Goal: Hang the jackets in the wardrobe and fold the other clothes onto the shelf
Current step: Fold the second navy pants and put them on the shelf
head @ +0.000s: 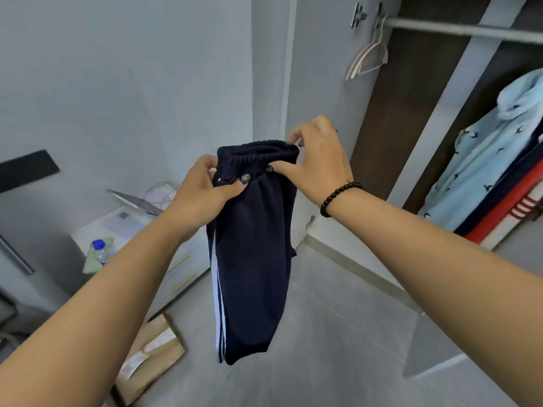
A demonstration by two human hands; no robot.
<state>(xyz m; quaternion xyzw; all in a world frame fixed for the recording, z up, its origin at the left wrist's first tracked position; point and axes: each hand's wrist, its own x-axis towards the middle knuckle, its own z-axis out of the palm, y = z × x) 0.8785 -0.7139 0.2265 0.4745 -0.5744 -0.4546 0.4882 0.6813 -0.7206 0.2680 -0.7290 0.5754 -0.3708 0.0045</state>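
A pair of dark navy shorts (252, 259) with white side stripes hangs in mid-air in front of me, held up by its ribbed waistband. My left hand (202, 192) pinches the waistband's left end. My right hand (314, 160), with a black bead bracelet on the wrist, pinches the right end. To the right stands the open wardrobe with a metal rail (458, 29). Empty pale hangers (367, 54) hang at the rail's left end. A light blue patterned garment (487, 160) hangs further right, over a stack of navy, red and white clothes (511, 212).
A white nightstand (132, 227) at the left carries a water bottle (101, 251) and a laptop. A brown paper bag (150, 348) lies on the grey tiled floor below it. A wardrobe door edge (435, 356) juts out low on the right.
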